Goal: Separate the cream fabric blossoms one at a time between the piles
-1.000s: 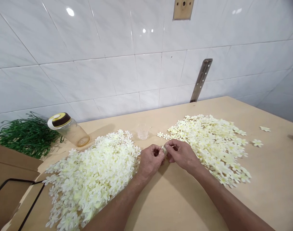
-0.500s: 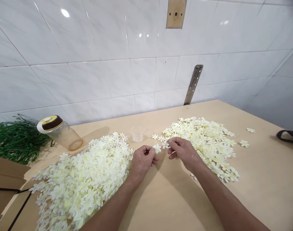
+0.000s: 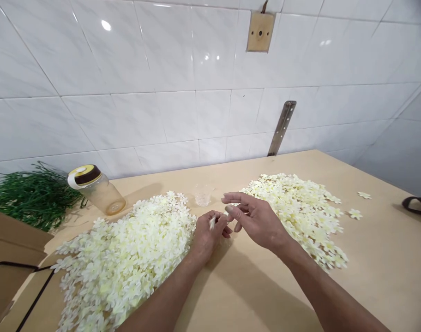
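Between the thumb and fingers of my left hand (image 3: 205,235) is a small white artificial flower (image 3: 212,223), turned edge-on. My right hand (image 3: 254,219) hovers just beside it with the fingers stretched out and the thumb apart. A small pale bit shows by the right thumb tip; whether the thumb touches it I cannot tell. Left of my hands lies a big heap of white and pale-yellow artificial flowers (image 3: 134,258). A flatter spread of pale-yellow flowers (image 3: 300,207) lies to the right, partly behind my right hand.
A clear plastic cup (image 3: 202,197) stands behind my hands. Farther left are a drink bottle (image 3: 105,196), green artificial stems (image 3: 27,196) and a cardboard box (image 3: 15,263). Two loose flowers and a black strap (image 3: 418,205) lie at the right. A tiled wall (image 3: 176,115) bounds the table.
The hands were close together, then drew apart with a flower showing at each. Now the left-hand flower is tipped edge-on, and my right hand has opened its fingers over by the left.
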`<action>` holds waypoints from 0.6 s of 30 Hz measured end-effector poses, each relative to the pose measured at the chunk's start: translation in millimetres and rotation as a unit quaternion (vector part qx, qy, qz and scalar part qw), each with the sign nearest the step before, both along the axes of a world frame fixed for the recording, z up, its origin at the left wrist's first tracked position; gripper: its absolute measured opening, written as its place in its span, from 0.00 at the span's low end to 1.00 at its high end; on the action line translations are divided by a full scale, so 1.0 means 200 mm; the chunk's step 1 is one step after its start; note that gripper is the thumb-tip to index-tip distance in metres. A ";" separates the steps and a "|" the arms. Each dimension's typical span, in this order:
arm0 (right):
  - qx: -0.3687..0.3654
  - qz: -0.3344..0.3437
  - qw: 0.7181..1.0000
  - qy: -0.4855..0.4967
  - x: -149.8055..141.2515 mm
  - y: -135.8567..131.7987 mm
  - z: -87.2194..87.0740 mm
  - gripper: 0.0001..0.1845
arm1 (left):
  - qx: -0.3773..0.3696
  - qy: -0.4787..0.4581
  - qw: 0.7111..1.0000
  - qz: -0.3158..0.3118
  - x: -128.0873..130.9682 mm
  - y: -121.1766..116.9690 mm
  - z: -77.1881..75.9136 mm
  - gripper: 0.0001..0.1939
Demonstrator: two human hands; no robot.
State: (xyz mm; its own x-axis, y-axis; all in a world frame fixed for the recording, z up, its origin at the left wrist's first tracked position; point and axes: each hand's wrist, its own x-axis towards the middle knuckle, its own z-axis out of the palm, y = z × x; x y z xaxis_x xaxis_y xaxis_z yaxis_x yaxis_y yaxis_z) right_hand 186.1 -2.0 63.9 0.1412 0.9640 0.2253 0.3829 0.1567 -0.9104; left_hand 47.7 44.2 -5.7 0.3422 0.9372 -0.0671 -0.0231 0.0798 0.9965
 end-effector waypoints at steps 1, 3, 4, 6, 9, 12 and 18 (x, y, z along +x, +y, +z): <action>-0.006 -0.009 1.000 -0.013 0.00 0.01 0.00 0.20 | -0.009 0.001 1.000 0.008 0.00 0.00 0.00 0.10; -0.029 -0.094 0.994 -0.052 0.03 0.03 -0.03 0.20 | -0.034 0.022 0.999 0.027 0.01 0.00 0.01 0.08; -0.047 -0.116 0.989 -0.072 0.05 0.03 -0.05 0.19 | -0.035 0.029 0.999 0.029 0.02 0.01 0.01 0.08; -0.073 -0.094 0.989 -0.085 0.08 0.04 -0.11 0.19 | -0.028 0.037 0.999 0.028 0.02 0.01 0.00 0.08; -0.111 -0.032 0.991 -0.060 0.10 0.05 -0.17 0.17 | -0.020 0.040 0.998 0.034 0.03 0.01 0.00 0.08; -0.137 -0.018 0.990 -0.018 0.10 0.05 -0.21 0.15 | -0.011 0.044 0.998 0.035 0.03 0.01 0.00 0.07; -0.157 0.009 0.984 0.082 0.11 0.06 -0.23 0.18 | -0.002 0.047 0.998 0.032 0.03 0.00 0.00 0.09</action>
